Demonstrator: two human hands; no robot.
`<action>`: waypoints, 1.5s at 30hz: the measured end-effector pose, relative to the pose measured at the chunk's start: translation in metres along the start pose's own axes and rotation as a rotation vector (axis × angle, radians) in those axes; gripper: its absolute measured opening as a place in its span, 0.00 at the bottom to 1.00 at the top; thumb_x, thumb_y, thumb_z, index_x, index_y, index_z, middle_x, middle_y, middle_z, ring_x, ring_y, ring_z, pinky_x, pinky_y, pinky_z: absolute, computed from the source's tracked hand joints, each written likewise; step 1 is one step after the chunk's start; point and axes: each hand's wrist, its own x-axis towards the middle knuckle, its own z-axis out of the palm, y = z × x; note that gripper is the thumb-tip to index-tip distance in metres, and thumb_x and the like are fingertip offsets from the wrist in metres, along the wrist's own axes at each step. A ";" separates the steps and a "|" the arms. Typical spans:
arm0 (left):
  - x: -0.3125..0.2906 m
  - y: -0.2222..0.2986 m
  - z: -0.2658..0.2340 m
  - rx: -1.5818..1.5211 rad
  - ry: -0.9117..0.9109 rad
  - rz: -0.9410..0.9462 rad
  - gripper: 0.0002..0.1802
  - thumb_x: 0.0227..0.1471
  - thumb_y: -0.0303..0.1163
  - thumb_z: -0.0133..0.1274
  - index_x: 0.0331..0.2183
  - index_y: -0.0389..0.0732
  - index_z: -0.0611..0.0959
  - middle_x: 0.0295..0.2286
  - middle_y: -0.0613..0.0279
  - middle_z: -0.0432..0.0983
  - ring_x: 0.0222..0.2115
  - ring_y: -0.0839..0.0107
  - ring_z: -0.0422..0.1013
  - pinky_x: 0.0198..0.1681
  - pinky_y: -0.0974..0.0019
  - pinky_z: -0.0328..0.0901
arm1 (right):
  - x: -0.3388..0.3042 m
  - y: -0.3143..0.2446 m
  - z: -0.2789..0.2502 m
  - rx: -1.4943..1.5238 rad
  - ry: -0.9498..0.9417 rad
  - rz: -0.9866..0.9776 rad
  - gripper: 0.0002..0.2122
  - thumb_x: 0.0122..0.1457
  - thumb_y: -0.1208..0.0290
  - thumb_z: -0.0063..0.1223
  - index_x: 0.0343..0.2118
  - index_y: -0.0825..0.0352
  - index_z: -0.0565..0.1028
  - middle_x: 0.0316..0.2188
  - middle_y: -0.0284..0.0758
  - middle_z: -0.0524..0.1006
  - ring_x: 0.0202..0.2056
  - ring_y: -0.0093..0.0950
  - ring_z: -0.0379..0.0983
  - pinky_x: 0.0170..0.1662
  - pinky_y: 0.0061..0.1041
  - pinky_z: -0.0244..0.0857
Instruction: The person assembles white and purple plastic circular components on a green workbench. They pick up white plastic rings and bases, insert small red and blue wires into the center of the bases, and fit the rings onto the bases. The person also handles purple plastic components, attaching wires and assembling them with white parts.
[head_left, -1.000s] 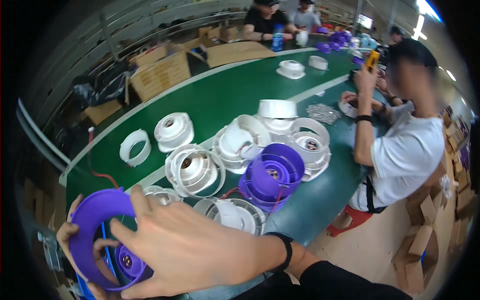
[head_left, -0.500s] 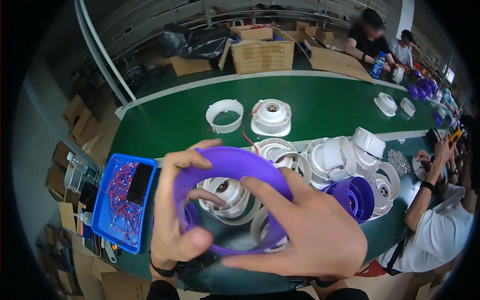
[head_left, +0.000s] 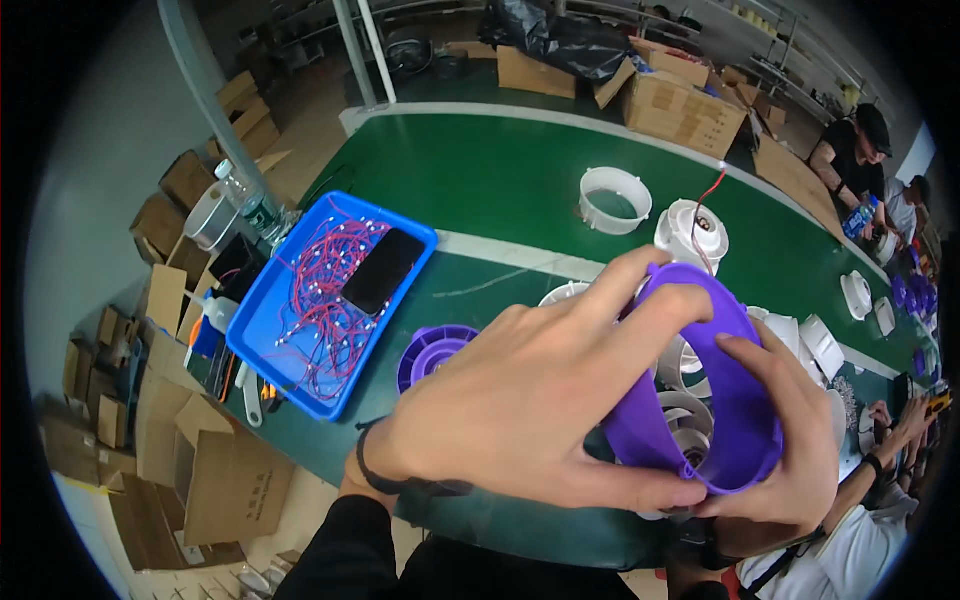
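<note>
Both my hands grip a purple plastic ring [head_left: 745, 400] above the front of the bench, tilted so that I look through it. My left hand [head_left: 520, 400] pinches its left side, thumb at the lower edge and fingers at the upper one. Around the right side close the fingers of my right hand [head_left: 800, 420]. White round housings show through and behind the ring, partly hidden. A purple round part with ribs [head_left: 435, 355] lies on the bench left of my left hand.
A blue tray [head_left: 250, 335] holds red wires [head_left: 325, 300] and a black phone [head_left: 383, 272]. Beyond the ring stand a white ring [head_left: 614, 200] and a white housing [head_left: 692, 235]. Cartons [head_left: 235, 480] lie at the left; a person [head_left: 840, 550] works at the right.
My view has swung left, so the tray appears nearer the middle. The ring has turned in my hands and is seen more edge-on; both hands still hold it.
</note>
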 end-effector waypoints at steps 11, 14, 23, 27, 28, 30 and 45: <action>0.012 -0.018 0.013 -0.222 0.227 -0.095 0.44 0.57 0.70 0.35 0.40 0.30 0.73 0.49 0.33 0.72 0.36 0.53 0.78 0.42 0.59 0.69 | 0.004 0.016 -0.004 0.187 0.229 -0.211 0.30 0.38 0.57 0.76 0.40 0.76 0.79 0.31 0.43 0.82 0.31 0.37 0.81 0.34 0.27 0.73; 0.019 -0.014 0.026 -0.325 0.421 -0.136 0.50 0.51 0.77 0.37 0.46 0.33 0.70 0.58 0.38 0.61 0.32 0.70 0.78 0.22 0.76 0.70 | -0.002 0.013 -0.003 0.244 0.255 -0.219 0.24 0.39 0.62 0.76 0.36 0.74 0.79 0.26 0.39 0.80 0.27 0.33 0.80 0.30 0.23 0.71; 0.017 -0.009 0.036 -0.280 0.352 -0.077 0.59 0.44 0.80 0.45 0.53 0.31 0.66 0.58 0.35 0.59 0.46 0.52 0.74 0.38 0.62 0.74 | -0.014 0.016 0.000 0.054 0.317 -0.139 0.19 0.42 0.60 0.74 0.29 0.67 0.78 0.19 0.35 0.77 0.19 0.30 0.75 0.21 0.24 0.63; 0.018 0.003 0.043 -0.214 0.398 -0.077 0.59 0.41 0.81 0.48 0.52 0.33 0.68 0.57 0.39 0.60 0.38 0.59 0.77 0.45 0.60 0.71 | -0.005 0.019 0.009 0.120 0.402 -0.229 0.22 0.46 0.51 0.70 0.25 0.67 0.75 0.12 0.38 0.70 0.15 0.39 0.69 0.20 0.32 0.59; 0.017 0.000 0.039 -0.226 0.363 -0.070 0.56 0.43 0.79 0.48 0.51 0.34 0.69 0.57 0.38 0.60 0.35 0.62 0.77 0.47 0.60 0.70 | -0.007 0.020 0.007 0.148 0.393 -0.244 0.21 0.46 0.52 0.70 0.25 0.67 0.75 0.13 0.37 0.72 0.15 0.38 0.69 0.20 0.32 0.59; 0.017 -0.007 0.036 -0.360 0.382 -0.063 0.56 0.42 0.78 0.51 0.49 0.31 0.70 0.54 0.37 0.63 0.33 0.60 0.77 0.44 0.59 0.71 | -0.010 0.016 0.006 0.235 0.426 -0.281 0.20 0.46 0.54 0.70 0.27 0.67 0.75 0.17 0.37 0.74 0.18 0.38 0.71 0.22 0.32 0.61; 0.027 -0.022 0.035 0.074 0.494 0.104 0.52 0.42 0.66 0.62 0.55 0.35 0.68 0.61 0.42 0.56 0.56 0.53 0.63 0.60 0.53 0.57 | 0.010 0.009 0.026 -0.100 0.473 -0.235 0.17 0.48 0.60 0.66 0.35 0.65 0.74 0.30 0.35 0.72 0.35 0.37 0.69 0.33 0.35 0.66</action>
